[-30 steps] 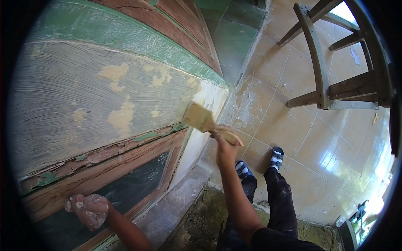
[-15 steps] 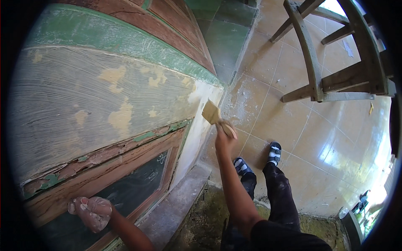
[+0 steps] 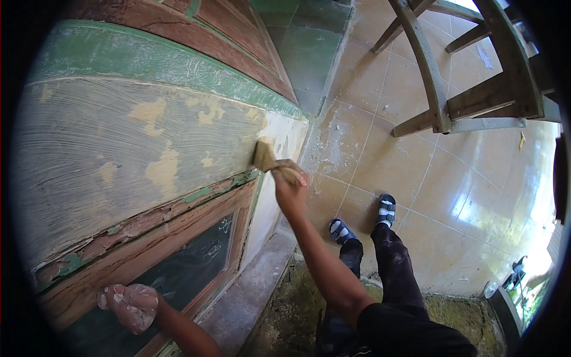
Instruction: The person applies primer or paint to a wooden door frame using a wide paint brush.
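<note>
My right hand (image 3: 289, 181) is closed around the handle of a wide, flat, wooden-coloured brush (image 3: 263, 156). The brush's head meets the right end of a grey-streaked wall band (image 3: 196, 134), next to a bare white strip (image 3: 279, 132). Curved streaks and several tan patches cover this band. At the lower left, my left hand (image 3: 132, 306) is closed in front of a dark window pane (image 3: 184, 265). Whitish residue coats its curled fingers. Whatever it may hold is hidden.
Peeling reddish wood (image 3: 148, 229) frames the window, with a stone ledge (image 3: 253, 291) below. A wooden chair or stool (image 3: 437, 89) stands at the upper right on tan floor tiles (image 3: 386, 160). White debris (image 3: 336, 143) lies along the wall's foot. My sandalled feet are near the middle.
My right hand has carried the brush left, from the white strip at the wall's edge onto the grey-streaked band. The left hand stays in nearly the same place. The view has shifted slightly.
</note>
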Demonstrator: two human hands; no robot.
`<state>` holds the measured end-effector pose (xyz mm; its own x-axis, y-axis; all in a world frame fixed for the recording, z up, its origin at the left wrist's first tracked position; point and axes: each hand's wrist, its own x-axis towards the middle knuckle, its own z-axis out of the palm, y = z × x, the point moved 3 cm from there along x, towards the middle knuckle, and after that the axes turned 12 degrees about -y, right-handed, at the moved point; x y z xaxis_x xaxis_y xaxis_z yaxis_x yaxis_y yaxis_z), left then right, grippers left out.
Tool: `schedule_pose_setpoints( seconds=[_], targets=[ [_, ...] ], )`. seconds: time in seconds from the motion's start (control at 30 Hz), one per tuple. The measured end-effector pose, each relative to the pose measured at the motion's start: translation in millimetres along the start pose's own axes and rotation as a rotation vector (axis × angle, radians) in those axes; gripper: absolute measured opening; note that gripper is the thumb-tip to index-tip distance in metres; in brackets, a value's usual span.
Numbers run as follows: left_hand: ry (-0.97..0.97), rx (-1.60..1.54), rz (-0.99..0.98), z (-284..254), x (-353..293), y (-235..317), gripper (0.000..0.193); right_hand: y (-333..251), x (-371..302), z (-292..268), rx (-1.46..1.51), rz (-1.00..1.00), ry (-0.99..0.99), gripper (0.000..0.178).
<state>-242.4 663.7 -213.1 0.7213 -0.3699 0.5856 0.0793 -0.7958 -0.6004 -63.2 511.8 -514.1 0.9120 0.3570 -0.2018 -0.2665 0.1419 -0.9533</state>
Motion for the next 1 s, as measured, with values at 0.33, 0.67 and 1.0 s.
schedule_pose_setpoints(
  seconds=[0.33, 0.67, 1.0],
  targets=[
    [0.077, -0.066, 0.045, 3, 8, 1, 0.011, 73, -3, -41, 0.194, 0.159, 0.241, 0.005],
    [0.107, 0.004, 0.122, -6, -2, -12, 0.012, 51, -6, -28, 0.258, 0.145, 0.147, 0.01],
    [0.041, -0.014, 0.006, -7, -10, -14, 0.01, 21, 3, -22, 0.482, 0.054, 0.241, 0.009]
  ],
)
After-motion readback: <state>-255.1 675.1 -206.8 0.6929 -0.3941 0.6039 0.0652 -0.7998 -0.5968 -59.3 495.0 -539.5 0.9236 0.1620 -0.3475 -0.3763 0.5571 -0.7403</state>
